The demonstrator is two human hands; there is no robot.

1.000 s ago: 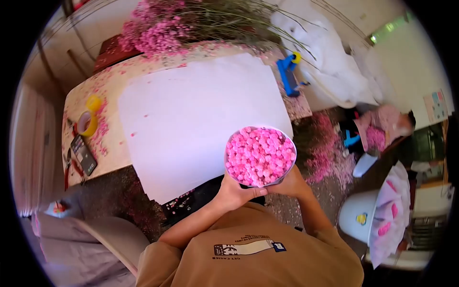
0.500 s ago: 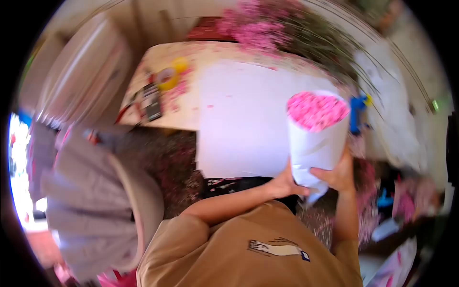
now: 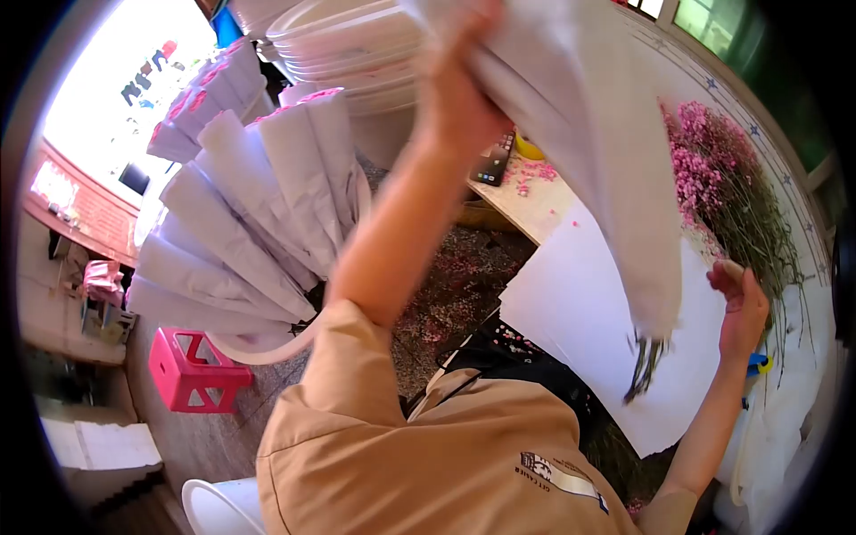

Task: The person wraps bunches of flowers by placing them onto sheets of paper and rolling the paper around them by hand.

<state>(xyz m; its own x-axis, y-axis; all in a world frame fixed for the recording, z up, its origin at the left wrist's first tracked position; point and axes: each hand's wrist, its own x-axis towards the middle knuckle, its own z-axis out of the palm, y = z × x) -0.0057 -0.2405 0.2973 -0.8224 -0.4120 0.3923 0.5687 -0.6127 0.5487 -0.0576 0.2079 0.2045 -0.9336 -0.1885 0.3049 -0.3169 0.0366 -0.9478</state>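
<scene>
My left hand (image 3: 459, 102), a little blurred, is raised and closed around a bouquet wrapped in white paper (image 3: 615, 169). The bundle slants across the view, its narrow end low and dark stems (image 3: 646, 366) poking out. Its flower end runs past the top edge, out of sight. Over on the right, my right hand (image 3: 744, 303) is apart from the bouquet, fingers loosely bent and nothing in them. Below the bouquet, white paper (image 3: 571, 294) lies on the table.
Several wrapped bouquets (image 3: 259, 214) stand fanned in a tub at left, by stacked tubs (image 3: 348, 45). A pink stool (image 3: 196, 370) is below them. Loose pink flowers (image 3: 704, 152) lie at right. A phone (image 3: 493, 160) and yellow tape (image 3: 528, 147) are on the table.
The view has turned left. The bouquet, held low in both hands before, has been lifted and tilted with its stems down. My right hand has let go of it.
</scene>
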